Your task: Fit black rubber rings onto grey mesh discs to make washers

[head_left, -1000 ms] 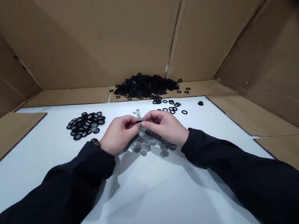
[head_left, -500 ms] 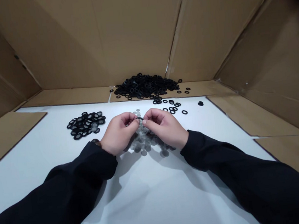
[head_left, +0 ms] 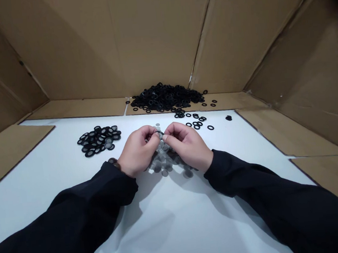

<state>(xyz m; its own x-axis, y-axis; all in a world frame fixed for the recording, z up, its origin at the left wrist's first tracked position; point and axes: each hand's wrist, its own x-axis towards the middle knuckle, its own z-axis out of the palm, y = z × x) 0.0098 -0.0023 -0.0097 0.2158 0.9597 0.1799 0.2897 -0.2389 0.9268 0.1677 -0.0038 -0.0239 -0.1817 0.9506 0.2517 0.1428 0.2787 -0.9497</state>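
Note:
Between my two hands is a small black ring [head_left: 160,132], pinched from both sides by thumb and fingers. My left hand [head_left: 137,150] is closed on its left edge, my right hand [head_left: 188,145] on its right edge. Whether a disc sits inside the ring is too small to tell. Under and between the hands lies a spread of thin grey translucent discs [head_left: 163,163], partly hidden by the fingers. To the left is a heap of black rings with grey discs in them [head_left: 99,140].
A large pile of black rings [head_left: 166,96] rests on the cardboard strip at the back. Several loose rings [head_left: 210,127] lie in front of it, and a small black clump [head_left: 228,118] sits farther right. Cardboard walls [head_left: 159,35] surround the white table [head_left: 180,230].
Both hands keep their pinch on the ring, with only slight finger movement. The whole view has shifted a little, and more of the bracelet at my left wrist shows.

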